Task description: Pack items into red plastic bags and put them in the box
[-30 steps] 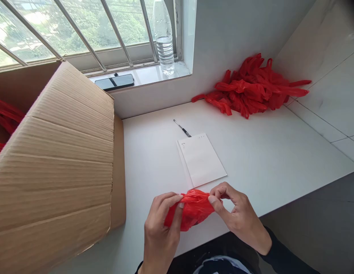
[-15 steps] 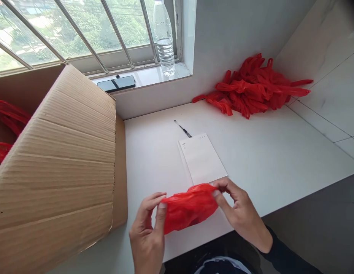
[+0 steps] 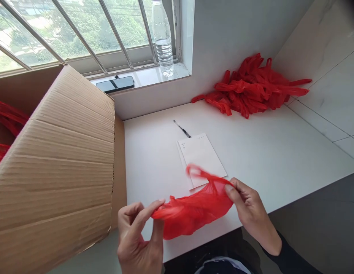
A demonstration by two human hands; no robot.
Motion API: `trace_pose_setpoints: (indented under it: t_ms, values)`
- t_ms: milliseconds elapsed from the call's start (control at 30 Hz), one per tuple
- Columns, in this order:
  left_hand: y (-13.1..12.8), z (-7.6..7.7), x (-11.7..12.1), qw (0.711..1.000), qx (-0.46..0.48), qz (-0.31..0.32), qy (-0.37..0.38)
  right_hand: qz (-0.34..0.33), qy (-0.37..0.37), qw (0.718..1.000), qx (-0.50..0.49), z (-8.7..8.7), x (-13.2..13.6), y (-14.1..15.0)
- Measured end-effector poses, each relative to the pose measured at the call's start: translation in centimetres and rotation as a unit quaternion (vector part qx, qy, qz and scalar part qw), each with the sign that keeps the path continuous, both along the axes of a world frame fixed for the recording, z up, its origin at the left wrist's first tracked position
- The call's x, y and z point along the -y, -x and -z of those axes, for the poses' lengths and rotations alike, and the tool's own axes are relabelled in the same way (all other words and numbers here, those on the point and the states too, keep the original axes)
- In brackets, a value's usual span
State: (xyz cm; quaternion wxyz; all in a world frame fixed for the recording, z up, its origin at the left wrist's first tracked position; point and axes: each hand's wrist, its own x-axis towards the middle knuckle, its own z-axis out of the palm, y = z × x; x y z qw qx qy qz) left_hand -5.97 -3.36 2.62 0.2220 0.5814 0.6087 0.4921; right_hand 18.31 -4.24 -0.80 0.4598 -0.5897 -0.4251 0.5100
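A thin red plastic bag (image 3: pixel 194 213) is stretched between my two hands, above the front edge of the white table. My left hand (image 3: pixel 141 232) pinches its left end between thumb and fingers. At the other end, my right hand (image 3: pixel 249 203) grips the bag near a handle, with the thumb on top. One handle loop sticks up over the lower part of a white notepad (image 3: pixel 203 158). Just behind the pad lies a black pen (image 3: pixel 182 129).
A large open cardboard box (image 3: pixel 71 160) with red bags (image 3: pixel 11 118) inside stands at the left. Crumpled red bags (image 3: pixel 251 89) are heaped at the back right against the wall. On the windowsill are a phone (image 3: pixel 115 84) and a water bottle (image 3: pixel 164 45).
My hands have moved further apart, left hand leftward and right hand rightward. The bunched bag is now pulled longer, and a handle loop has come up over the notepad.
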Motion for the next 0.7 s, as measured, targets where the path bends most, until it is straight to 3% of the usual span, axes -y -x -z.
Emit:
trace_pose_setpoints:
  t_ms: [100,200,300,400,500,567,700]
  values:
    - [0.6,-0.8,0.4,0.981,0.09,-0.113,0.126,0.053,-0.013,0.998,-0.028,0.3,0.1,-0.7]
    - [1.0,-1.4,0.7,0.941,0.242,-0.063,0.23,0.055,-0.013,0.998,-0.042,0.2,0.3,-1.1]
    - [0.8,-1.8,0.6,0.924,0.3,0.008,0.236,0.041,-0.011,0.999,-0.001,-0.4,0.7,-1.2]
    - [-0.2,-2.3,0.5,0.921,0.307,0.008,0.242,0.002,-0.013,0.999,0.044,-1.0,1.6,-1.0]
    - [-1.2,-3.1,0.5,0.892,0.373,0.018,0.256,-0.034,-0.023,0.997,0.062,-1.8,2.6,-0.8]
    - [-1.6,-3.7,0.4,0.873,0.41,0.015,0.264,-0.016,-0.009,0.995,0.094,-2.5,3.3,-0.8]
    - [-1.2,-4.3,0.1,0.86,0.433,0.011,0.27,0.096,0.101,0.97,0.198,-3.5,4.1,-1.4]
